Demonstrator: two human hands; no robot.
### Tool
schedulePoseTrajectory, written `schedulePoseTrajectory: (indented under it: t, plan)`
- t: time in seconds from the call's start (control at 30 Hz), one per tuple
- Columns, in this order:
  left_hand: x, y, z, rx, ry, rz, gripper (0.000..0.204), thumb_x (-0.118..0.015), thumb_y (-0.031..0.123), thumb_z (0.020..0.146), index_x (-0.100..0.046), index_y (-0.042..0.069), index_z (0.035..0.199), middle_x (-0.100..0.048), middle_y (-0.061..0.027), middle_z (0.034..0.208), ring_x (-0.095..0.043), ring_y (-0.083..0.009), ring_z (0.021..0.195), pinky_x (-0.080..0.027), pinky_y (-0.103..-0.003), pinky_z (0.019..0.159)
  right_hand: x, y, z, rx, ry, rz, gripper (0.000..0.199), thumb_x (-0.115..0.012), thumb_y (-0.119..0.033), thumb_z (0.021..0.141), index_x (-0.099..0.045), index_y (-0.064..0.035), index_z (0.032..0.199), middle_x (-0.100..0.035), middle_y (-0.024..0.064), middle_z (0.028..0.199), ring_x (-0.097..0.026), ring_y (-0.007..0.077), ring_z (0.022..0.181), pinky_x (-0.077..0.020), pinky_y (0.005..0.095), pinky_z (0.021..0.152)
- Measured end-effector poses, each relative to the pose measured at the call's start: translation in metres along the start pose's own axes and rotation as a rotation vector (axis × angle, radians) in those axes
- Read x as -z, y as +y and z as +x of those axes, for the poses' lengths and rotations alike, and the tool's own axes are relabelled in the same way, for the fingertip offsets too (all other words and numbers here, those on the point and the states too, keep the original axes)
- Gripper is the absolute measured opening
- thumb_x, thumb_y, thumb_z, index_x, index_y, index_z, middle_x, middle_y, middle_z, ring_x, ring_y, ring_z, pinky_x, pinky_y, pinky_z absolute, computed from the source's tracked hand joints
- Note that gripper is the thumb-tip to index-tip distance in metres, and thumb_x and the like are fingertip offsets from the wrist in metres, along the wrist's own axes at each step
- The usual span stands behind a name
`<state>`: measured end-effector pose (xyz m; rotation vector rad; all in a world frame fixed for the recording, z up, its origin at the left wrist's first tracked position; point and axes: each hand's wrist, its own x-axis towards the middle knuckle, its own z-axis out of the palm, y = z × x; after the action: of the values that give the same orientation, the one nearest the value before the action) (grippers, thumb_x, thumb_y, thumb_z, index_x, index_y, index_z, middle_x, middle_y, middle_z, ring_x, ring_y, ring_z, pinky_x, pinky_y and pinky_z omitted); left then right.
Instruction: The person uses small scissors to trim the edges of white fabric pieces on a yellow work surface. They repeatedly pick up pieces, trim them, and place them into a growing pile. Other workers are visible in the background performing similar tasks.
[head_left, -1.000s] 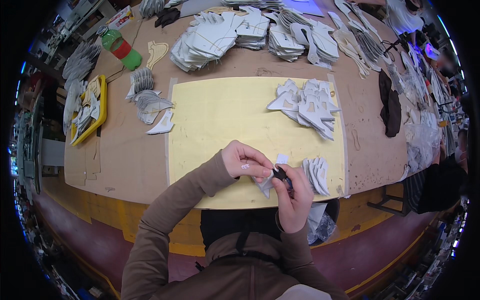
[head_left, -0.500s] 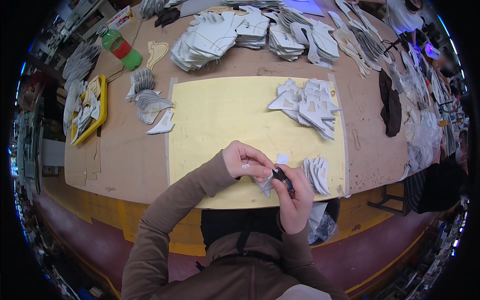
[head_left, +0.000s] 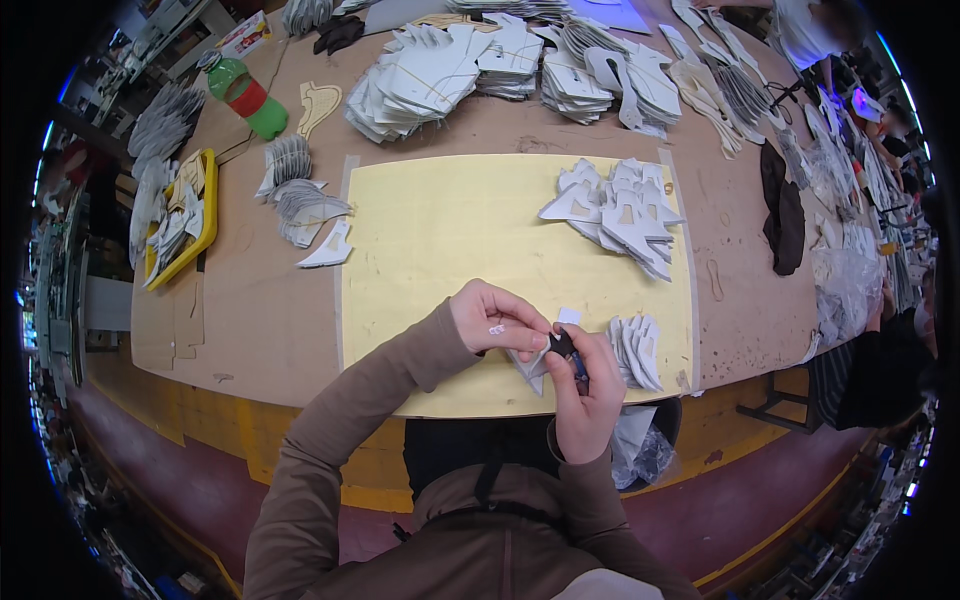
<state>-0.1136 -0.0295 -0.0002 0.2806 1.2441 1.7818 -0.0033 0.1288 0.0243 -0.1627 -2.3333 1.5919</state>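
Observation:
Near the front edge of the yellow sheet [head_left: 440,250], my two hands meet. Thumb and fingers of my left hand [head_left: 500,322] pinch a small white cut piece [head_left: 532,374], whose lower part hangs below the fingers. My right hand [head_left: 592,392] is closed round a small black and blue hand tool [head_left: 563,347]. The tool's dark end is at the piece, beside my left fingertips; its exact kind is too small and covered to tell. Right of my right hand stands a row of white cut pieces [head_left: 634,352]. A small white slip [head_left: 569,316] lies just beyond my fingers.
A heap of white cut pieces [head_left: 620,215] covers the sheet's far right. Larger stacks [head_left: 420,80] line the table's back. At left are a green bottle [head_left: 245,98], a yellow tray [head_left: 208,222] and grey-white bundles [head_left: 305,212]. Dark cloth [head_left: 780,210] lies at right.
The dark end of the tool has tilted slightly at the white piece. Both hands stay nearly in place, and the whole view has shifted a little.

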Motion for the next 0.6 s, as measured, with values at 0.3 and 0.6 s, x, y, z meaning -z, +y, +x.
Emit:
schedulePoseTrajectory:
  t: [0.3,0.6]
  plan:
    - [-0.002,0.001,0.001,0.012,-0.004,-0.028,0.019,-0.071,0.000,0.085,-0.069,-0.007,0.103,-0.070,-0.0104,0.089,-0.065,-0.0108,0.074,-0.054,-0.023,0.070,0.003,-0.001,0.003,0.005,0.013,-0.034,0.031,-0.069,0.002,0.084,-0.064,0.0010,0.114,-0.058,0.0087,0.085,-0.052,0.0135,0.065,-0.0414,0.0250,0.056]
    - [-0.012,0.002,-0.001,-0.188,0.044,0.183,0.014,-0.071,0.004,0.086,-0.070,-0.003,0.099,-0.070,-0.0070,0.092,-0.065,-0.0097,0.081,-0.054,-0.024,0.075,0.002,0.009,-0.001,-0.012,0.173,0.085,0.021,-0.077,0.003,0.075,-0.067,-0.0004,0.093,-0.057,0.0060,0.082,-0.051,0.0122,0.065,-0.0405,0.0246,0.057]
